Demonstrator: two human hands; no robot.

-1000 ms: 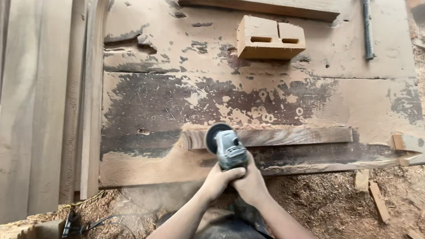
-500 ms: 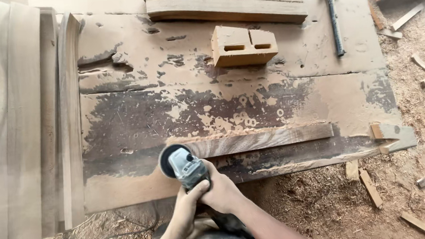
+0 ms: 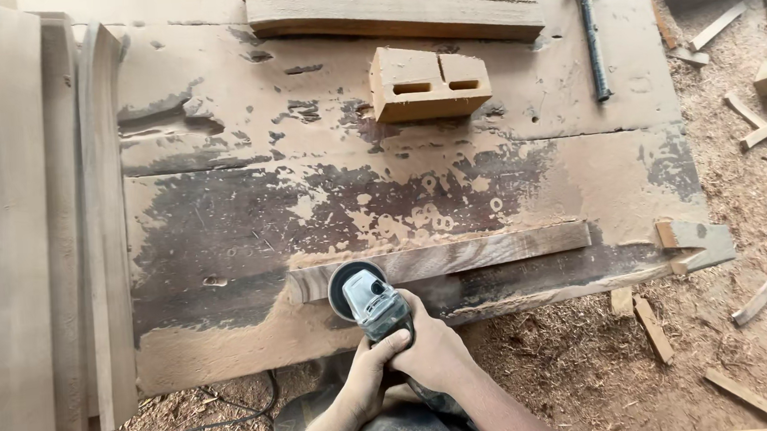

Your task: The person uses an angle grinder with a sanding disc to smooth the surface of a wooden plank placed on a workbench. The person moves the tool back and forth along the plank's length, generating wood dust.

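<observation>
Both hands hold one grinder [image 3: 373, 303] near the front edge of the tabletop [image 3: 219, 146]. The left hand [image 3: 368, 374] has its fingers [image 3: 393, 343] curled tight round the grey body. The right hand [image 3: 434, 350] is wrapped round the same body from the other side, so neither hand has any free fingers. The round disc end of the grinder sits on the left end of a long wood strip [image 3: 457, 255], which lies flat along the front edge.

Further back, in the middle of the tabletop, stands a wooden block [image 3: 429, 81] with two slots. A hammer [image 3: 590, 30] lies near the back right corner, and a thick plank [image 3: 393, 9] lies along the back edge. Tall boards [image 3: 38, 228] run along the left side.

I think the strip could slide or jump, because I see no clamp holding it. The disc could also bite too deep and spoil the wood. A black cable [image 3: 222, 412] trails on the floor below the front edge, and it might snag on a foot.

The disc itself hides under its guard, so I cannot tell if it spins. The arms are cut off at the bottom. Thick sawdust [image 3: 587, 354] covers the floor, and the scraps [image 3: 765, 288] there are hard to tell apart.
</observation>
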